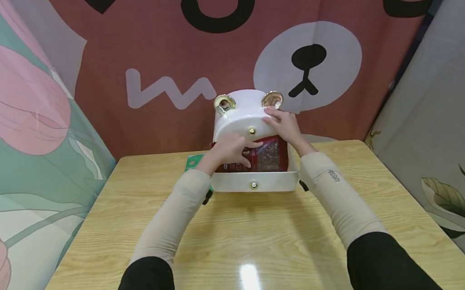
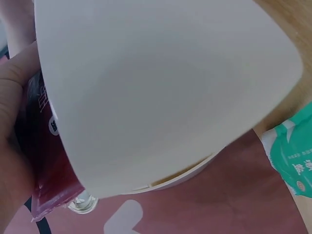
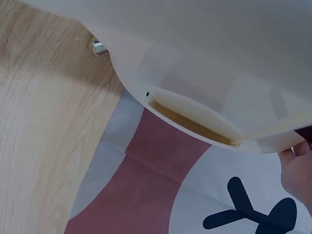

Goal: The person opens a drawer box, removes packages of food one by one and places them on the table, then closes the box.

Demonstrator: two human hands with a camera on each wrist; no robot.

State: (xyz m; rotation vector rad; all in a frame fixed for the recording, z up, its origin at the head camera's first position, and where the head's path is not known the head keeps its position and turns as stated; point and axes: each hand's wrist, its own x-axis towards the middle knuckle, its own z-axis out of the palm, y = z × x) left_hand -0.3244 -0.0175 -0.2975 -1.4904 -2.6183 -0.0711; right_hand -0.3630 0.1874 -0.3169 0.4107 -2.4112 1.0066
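A white storage box (image 1: 240,121) with gold ring ears and gold knobs stands at the back of the table. Its lower drawer (image 1: 231,183) is pulled out and holds a dark red food packet (image 1: 272,155) with a clear window. On top of the packet lies my left hand (image 1: 229,150), index finger stretched out and thumb apart; the left wrist view shows it against the packet (image 2: 51,161). My right hand (image 1: 284,125) rests on the box's upper right front, fingers spread beside the right ear (image 1: 271,99). In the right wrist view, the right hand (image 3: 298,173) touches the box's edge.
A green packet (image 1: 192,161) lies on the table left of the box, partly hidden by the left arm. The wooden table (image 1: 264,233) stretches toward me. A curtain with a bear print (image 1: 153,128) hangs right behind the box, and printed cloths hang at both sides.
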